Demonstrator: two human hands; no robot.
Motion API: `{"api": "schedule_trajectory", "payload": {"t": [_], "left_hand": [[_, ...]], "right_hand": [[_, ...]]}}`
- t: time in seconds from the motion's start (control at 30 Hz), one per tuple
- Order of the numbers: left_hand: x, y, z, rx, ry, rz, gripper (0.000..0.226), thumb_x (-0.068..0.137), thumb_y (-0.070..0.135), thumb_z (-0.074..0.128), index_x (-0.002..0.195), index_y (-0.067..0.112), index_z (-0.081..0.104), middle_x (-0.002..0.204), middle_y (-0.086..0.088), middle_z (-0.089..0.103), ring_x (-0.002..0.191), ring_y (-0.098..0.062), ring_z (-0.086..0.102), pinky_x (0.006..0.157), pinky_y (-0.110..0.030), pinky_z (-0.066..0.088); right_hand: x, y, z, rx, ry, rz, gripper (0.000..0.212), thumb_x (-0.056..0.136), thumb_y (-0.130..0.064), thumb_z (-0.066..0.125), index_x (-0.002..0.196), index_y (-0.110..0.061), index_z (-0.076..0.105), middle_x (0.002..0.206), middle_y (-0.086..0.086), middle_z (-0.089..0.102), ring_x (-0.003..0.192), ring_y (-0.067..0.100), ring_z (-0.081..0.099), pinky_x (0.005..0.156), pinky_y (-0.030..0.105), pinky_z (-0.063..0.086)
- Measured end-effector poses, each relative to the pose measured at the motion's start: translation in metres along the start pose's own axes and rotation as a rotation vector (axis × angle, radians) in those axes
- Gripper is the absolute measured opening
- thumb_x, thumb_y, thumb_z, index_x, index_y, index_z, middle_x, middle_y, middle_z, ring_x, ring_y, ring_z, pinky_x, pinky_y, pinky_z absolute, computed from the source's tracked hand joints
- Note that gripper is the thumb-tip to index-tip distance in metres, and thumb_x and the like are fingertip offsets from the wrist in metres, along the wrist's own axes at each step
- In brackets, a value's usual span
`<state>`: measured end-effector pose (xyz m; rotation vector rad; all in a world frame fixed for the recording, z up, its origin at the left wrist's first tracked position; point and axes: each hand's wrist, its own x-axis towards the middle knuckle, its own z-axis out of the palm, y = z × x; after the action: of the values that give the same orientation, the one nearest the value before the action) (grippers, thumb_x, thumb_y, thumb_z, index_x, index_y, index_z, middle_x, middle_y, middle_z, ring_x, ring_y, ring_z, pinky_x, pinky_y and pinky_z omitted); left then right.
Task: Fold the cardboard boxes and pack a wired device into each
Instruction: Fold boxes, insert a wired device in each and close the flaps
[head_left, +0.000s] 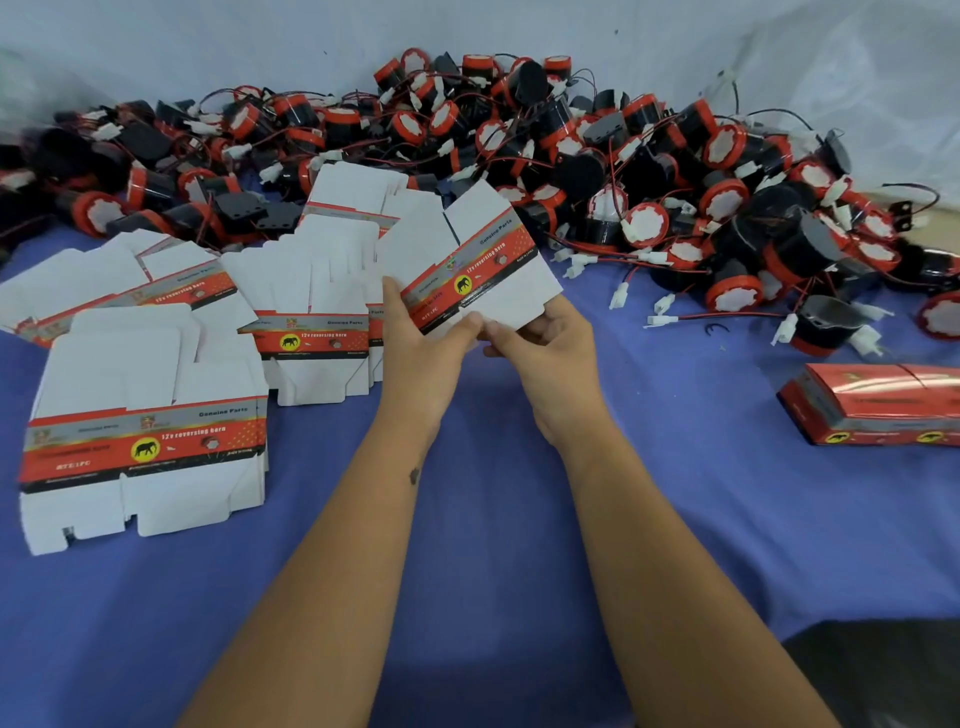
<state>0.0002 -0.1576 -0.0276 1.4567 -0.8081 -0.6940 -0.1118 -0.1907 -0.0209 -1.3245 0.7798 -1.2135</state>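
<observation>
I hold one flat cardboard box blank (470, 260), white with a red and grey printed band and a yellow elephant mark, tilted above the blue cloth. My left hand (421, 353) grips its lower left edge with the thumb on the printed band. My right hand (540, 345) pinches the lower white flap from below. Stacks of flat box blanks (145, 415) lie to the left, more blanks (311, 312) just behind my left hand. A big heap of black and red wired devices (623, 171) with white connectors fills the back.
Folded red boxes (883, 405) lie at the right edge. Loose connectors and wires (660, 306) trail from the heap onto the blue cloth (493, 519). A white sheet forms the backdrop. Something dark (883, 675) sits at the bottom right corner.
</observation>
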Motion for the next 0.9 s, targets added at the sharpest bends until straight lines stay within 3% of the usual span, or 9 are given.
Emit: {"api": "schedule_trajectory", "payload": {"t": [0.1,0.2,0.3,0.37,0.53,0.6,0.7,0.8,0.9], "left_hand": [[0.001,0.002,-0.001,-0.004,-0.029,-0.002,0.090,0.075,0.030,0.073,0.148,0.008,0.027,0.132,-0.014,0.056,0.110,-0.022,0.064,0.083,-0.031,0.058],[0.001,0.006,-0.002,0.005,-0.049,-0.007,0.086,0.065,0.031,0.068,0.139,0.003,0.037,0.136,-0.024,0.049,0.113,-0.033,0.061,0.085,-0.042,0.060],[0.001,0.006,-0.006,-0.106,-0.097,-0.038,0.054,0.067,0.026,0.064,0.118,0.008,0.054,0.120,-0.017,0.061,0.107,-0.032,0.064,0.078,-0.037,0.061],[0.001,0.007,-0.008,-0.175,-0.118,-0.065,0.036,0.072,0.022,0.057,0.106,0.011,0.057,0.113,-0.017,0.064,0.107,-0.036,0.064,0.078,-0.046,0.062],[-0.002,0.010,-0.006,-0.210,-0.126,-0.069,0.047,0.082,0.022,0.047,0.124,0.042,0.056,0.109,0.013,0.071,0.102,-0.018,0.069,0.071,-0.039,0.062],[-0.002,0.009,-0.007,-0.247,-0.133,-0.052,0.063,0.092,0.012,0.040,0.147,0.042,0.038,0.128,0.005,0.063,0.105,-0.018,0.068,0.070,-0.036,0.060],[0.000,0.011,-0.014,-0.276,-0.223,-0.020,0.061,0.096,0.010,0.037,0.148,0.041,0.038,0.137,0.001,0.058,0.103,-0.018,0.071,0.075,-0.037,0.059],[0.003,0.011,-0.021,-0.340,-0.381,-0.076,0.060,0.089,0.013,0.042,0.143,0.039,0.047,0.144,-0.002,0.052,0.112,-0.026,0.067,0.082,-0.037,0.058],[-0.002,0.006,-0.022,-0.074,-0.466,0.090,0.080,0.083,-0.005,0.063,0.146,0.038,0.041,0.139,0.011,0.052,0.115,-0.002,0.062,0.087,-0.029,0.056]], "right_hand": [[0.000,0.000,0.000,-0.053,0.045,-0.021,0.031,0.083,0.003,0.070,0.101,-0.022,0.063,0.095,0.014,0.072,0.083,0.024,0.069,0.069,0.029,0.056],[0.000,0.002,0.001,-0.149,0.070,-0.107,0.057,0.079,0.008,0.068,0.125,-0.024,0.055,0.103,-0.001,0.070,0.088,0.007,0.067,0.073,0.022,0.055],[-0.001,0.006,0.001,-0.249,0.077,-0.210,0.096,0.077,0.009,0.063,0.147,-0.046,0.027,0.095,-0.007,0.064,0.071,0.010,0.060,0.064,0.019,0.052],[0.000,0.007,-0.001,-0.309,0.081,-0.257,0.101,0.075,0.009,0.058,0.150,-0.045,0.018,0.111,-0.007,0.060,0.069,0.019,0.056,0.064,0.020,0.052],[0.002,0.007,-0.009,-0.484,0.063,-0.351,0.093,0.074,0.014,0.048,0.147,-0.042,0.034,0.117,-0.010,0.048,0.090,0.000,0.049,0.070,0.009,0.045],[0.002,0.007,-0.011,-0.566,0.047,-0.333,0.085,0.075,0.014,0.049,0.143,-0.037,0.044,0.119,-0.008,0.046,0.099,-0.005,0.046,0.068,0.009,0.043],[0.003,0.006,-0.012,-0.528,0.076,-0.258,0.070,0.080,0.010,0.053,0.139,-0.028,0.053,0.116,-0.005,0.049,0.096,0.000,0.051,0.076,0.009,0.044],[0.005,0.002,-0.016,-0.387,0.176,-0.153,0.052,0.088,0.000,0.055,0.133,-0.028,0.060,0.109,-0.005,0.053,0.089,0.005,0.056,0.082,0.016,0.049],[0.008,0.000,-0.020,-0.310,0.256,-0.059,0.046,0.089,0.000,0.056,0.125,-0.027,0.065,0.113,0.000,0.059,0.094,0.012,0.061,0.091,0.035,0.053]]}}
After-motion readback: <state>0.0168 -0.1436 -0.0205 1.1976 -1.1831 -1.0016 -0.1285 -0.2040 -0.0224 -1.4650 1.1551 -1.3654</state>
